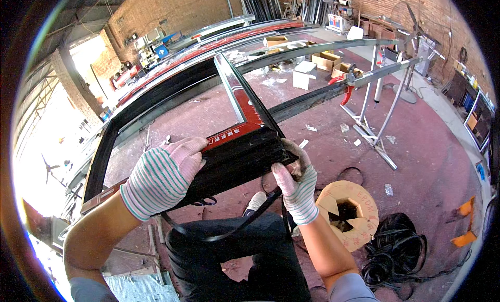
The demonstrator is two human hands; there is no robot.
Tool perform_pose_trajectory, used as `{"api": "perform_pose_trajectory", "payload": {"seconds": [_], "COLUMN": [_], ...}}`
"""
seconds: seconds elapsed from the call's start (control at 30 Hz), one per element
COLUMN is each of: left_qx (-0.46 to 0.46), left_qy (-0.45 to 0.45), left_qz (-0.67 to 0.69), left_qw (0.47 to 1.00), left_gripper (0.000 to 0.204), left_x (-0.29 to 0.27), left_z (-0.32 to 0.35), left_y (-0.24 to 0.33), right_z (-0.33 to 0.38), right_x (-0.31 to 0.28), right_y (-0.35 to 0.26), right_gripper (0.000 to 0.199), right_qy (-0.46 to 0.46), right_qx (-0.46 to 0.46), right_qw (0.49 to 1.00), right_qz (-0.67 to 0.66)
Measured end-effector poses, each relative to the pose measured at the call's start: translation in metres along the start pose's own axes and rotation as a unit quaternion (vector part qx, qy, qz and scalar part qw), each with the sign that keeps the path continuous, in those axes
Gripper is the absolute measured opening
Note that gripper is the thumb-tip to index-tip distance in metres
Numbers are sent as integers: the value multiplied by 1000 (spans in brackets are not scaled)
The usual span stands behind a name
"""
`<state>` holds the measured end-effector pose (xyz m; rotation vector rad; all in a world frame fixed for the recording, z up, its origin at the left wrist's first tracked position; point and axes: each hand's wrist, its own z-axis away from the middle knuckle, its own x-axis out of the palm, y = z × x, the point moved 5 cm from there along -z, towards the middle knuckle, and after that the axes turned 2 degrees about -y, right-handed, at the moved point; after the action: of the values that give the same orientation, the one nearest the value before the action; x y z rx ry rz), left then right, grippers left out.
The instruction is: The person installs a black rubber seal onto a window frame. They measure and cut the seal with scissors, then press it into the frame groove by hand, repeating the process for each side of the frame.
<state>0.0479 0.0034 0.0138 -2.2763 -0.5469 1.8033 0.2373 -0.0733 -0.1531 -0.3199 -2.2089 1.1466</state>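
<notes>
A black metal frame [229, 161] with red and silver protective film lies across the rails in front of me, its near corner pointing at my body. My left hand [161, 177], in a striped knit glove, is closed over the frame's near edge. At the near right corner, my gloved right hand [299, 190] wraps round the frame, thumb below and fingers on the far side. A black rubber strip [245, 221] loops down under the frame and runs up close to the right thumb. Whether that thumb also pinches the strip is hidden.
A cardboard reel [349, 211] and coiled black strip [393, 244] lie on the floor at right. Metal rails [312, 96] on a stand [372, 135] carry a red clamp [348, 88]. Open cartons [327, 59] and long profiles [219, 39] are farther back.
</notes>
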Motion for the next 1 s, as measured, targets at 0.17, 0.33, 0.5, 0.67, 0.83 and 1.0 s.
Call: {"api": "perform_pose_trajectory", "payload": {"seconds": [0.17, 0.33, 0.5, 0.67, 0.83, 1.0], "left_qx": [25, 17, 34, 32, 56, 51], "left_qy": [14, 0, 21, 13, 28, 26], "left_qz": [-8, 18, 16, 19, -1, 4], "left_qw": [1000, 1000, 999, 999, 998, 998], "left_gripper": [22, 14, 14, 14, 19, 20], "left_x": [0, 9, 9, 8, 6, 4], "left_z": [-10, -13, -16, -21, -22, -22], "left_y": [0, -2, -1, 1, 3, 4], "right_z": [-2, -1, 0, -1, 1, 1], "right_x": [1, 1, 4, 2, 0, -1], "right_y": [-3, -1, -8, -5, -2, -1], "right_gripper": [61, 58, 56, 58, 57, 56], "right_qy": [-14, -37, -49, -54, -63, -60], "right_qx": [-15, -6, 9, -12, -2, -1], "right_qw": [1000, 999, 999, 998, 998, 998], "right_qz": [-4, 5, -17, -19, -13, 0]}}
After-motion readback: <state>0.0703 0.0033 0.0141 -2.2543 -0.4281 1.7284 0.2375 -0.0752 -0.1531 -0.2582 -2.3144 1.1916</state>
